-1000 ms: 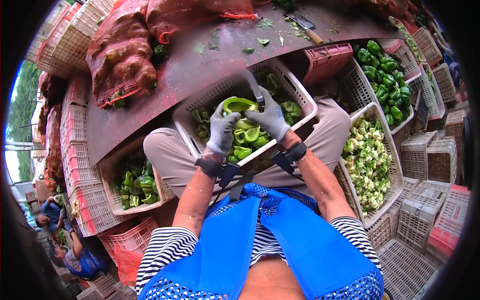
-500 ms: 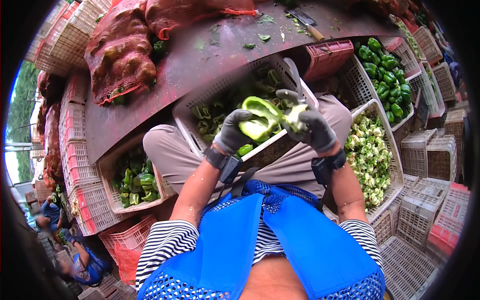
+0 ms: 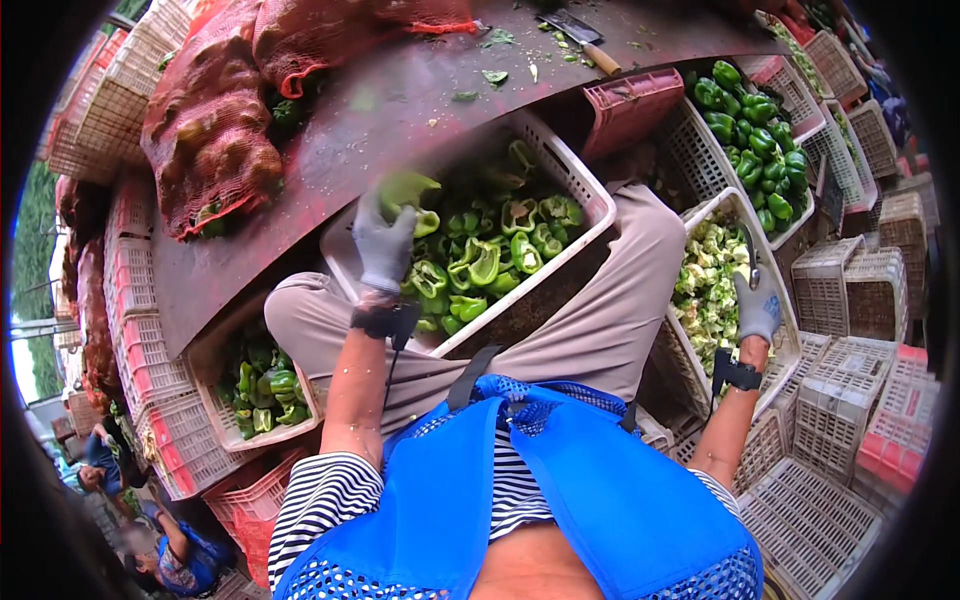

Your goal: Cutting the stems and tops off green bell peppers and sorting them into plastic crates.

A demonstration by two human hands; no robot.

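Observation:
My left hand point(image 3: 384, 245), in a grey work glove, is over the left end of a pale plastic crate in front of my lap. A pale green bell pepper half point(image 3: 405, 190), blurred by motion, is at its fingers. Beneath lie several cut green bell peppers point(image 3: 484, 262) in the crate point(image 3: 577, 232). Off to the right, my gloved right hand point(image 3: 757, 305) is closed round a small curved knife point(image 3: 750, 250). It is over a crate point(image 3: 787, 345) of pale pepper cores point(image 3: 710, 275); whether it touches them I cannot tell.
A dark tabletop point(image 3: 400, 110) bears red mesh sacks point(image 3: 215, 130) and a cleaver point(image 3: 575, 30). Whole green peppers point(image 3: 750, 135) fill a crate at the far right. More cut peppers point(image 3: 262, 385) are in a crate at left. Stacked crates point(image 3: 840, 400) stand right; other people work lower left.
My hands have moved apart: the left with the pepper half to the left, the right with the knife over to the core crate. The pale core has left my right hand.

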